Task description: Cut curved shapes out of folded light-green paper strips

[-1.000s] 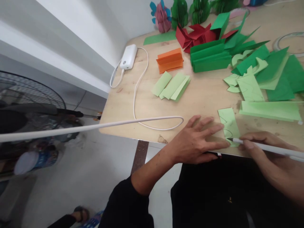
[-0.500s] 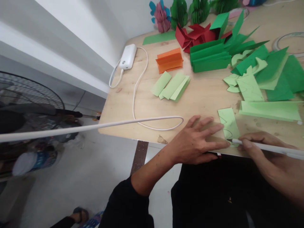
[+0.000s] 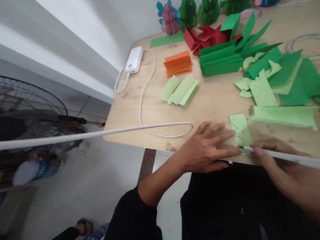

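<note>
A narrow light green paper piece lies at the table's front edge, with curved dark lines drawn on it. My left hand rests flat with fingers spread, its fingertips touching the paper's left side. In my right hand is a white pen, pinched between thumb and fingers. Its dark tip meets the lower end of the paper, close to my left fingertips. Just behind is a folded light green paper strip. Light green cut shapes lie beyond that, some with drawn lines.
Folded green paper, red paper and an orange paper sit farther back. Light green folded pieces lie mid-table. A white cable loops from a white power bank. Paper figures stand against the wall.
Almost nothing differs. My left hand stays in place, and the pen tip has shifted very slightly at the paper's lower end.
</note>
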Tool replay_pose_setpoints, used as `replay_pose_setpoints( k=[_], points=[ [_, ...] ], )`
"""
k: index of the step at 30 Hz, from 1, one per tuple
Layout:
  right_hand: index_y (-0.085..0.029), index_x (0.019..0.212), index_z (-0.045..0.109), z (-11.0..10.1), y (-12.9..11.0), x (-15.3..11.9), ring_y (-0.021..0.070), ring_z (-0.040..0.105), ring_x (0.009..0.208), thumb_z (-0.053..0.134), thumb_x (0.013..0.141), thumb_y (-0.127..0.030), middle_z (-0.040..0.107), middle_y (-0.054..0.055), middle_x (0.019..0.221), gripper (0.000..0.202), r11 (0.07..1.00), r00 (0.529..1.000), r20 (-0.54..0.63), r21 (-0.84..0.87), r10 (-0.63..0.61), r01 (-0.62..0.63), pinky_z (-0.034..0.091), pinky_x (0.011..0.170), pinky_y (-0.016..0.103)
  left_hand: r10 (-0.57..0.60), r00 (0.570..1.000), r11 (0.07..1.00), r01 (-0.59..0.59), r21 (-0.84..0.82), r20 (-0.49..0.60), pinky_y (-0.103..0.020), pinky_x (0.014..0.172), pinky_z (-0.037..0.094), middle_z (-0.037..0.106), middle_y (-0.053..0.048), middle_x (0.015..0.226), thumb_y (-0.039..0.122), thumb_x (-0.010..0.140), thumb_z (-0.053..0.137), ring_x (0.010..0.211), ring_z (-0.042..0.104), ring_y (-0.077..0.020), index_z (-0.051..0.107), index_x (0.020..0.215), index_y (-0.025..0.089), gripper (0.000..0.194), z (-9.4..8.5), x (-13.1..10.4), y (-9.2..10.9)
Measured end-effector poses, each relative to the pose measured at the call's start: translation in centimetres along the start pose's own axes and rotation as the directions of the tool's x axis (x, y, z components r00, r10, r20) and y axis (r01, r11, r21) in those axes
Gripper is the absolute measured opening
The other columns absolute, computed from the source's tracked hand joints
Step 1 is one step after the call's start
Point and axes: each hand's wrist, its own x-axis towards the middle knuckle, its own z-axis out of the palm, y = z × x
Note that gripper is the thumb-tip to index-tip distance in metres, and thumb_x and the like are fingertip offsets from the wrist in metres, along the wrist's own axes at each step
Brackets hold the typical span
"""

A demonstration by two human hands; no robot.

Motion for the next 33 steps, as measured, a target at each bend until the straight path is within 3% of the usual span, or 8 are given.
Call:
replay_pose_setpoints(
  k=[12,21,33],
  points=[
    [-0.031,0.08,0.068,0.01,0.06,-0.29,0.0205,0.067,0.065,0.051,0.094,-0.065,0.073,-0.001,0.072,0.04,0.998,0.998,0.008,0.024,0.066,-0.066,0.045,0.06,0.034,-0.008,1.0,1.0,0.008,-0.005,0.018,-0.054,0.123,0.028,0.051,-0.005,0.161,0.055,0.103,0.055,0.15,0.041,-0.0335,0.066,0.141,0.04,0.043,-0.1,0.09,0.03],
    [-0.03,0.08,0.069,0.03,0.08,-0.56,0.0221,0.069,0.065,0.047,0.093,-0.067,0.075,0.001,0.075,0.045,0.99,0.993,0.01,-0.071,0.122,-0.121,0.044,0.062,0.036,-0.007,1.0,1.0,0.007,-0.003,0.017,-0.054,0.123,0.027,0.052,-0.005,0.161,0.056,0.103,0.055,0.15,0.04,-0.0335,0.066,0.142,0.04,0.044,-0.08,0.02,0.0],
    [-0.029,0.078,0.069,-0.07,0.37,-0.47,0.0226,0.069,0.069,0.049,0.088,-0.071,0.074,0.003,0.076,0.047,0.984,0.984,0.021,-0.013,0.18,-0.179,0.047,0.064,0.036,-0.011,1.0,1.0,0.012,-0.016,0.02,-0.054,0.123,0.028,0.052,-0.005,0.161,0.055,0.104,0.054,0.151,0.04,-0.033,0.065,0.143,0.039,0.043,-0.18,0.06,0.04]
  ],
)
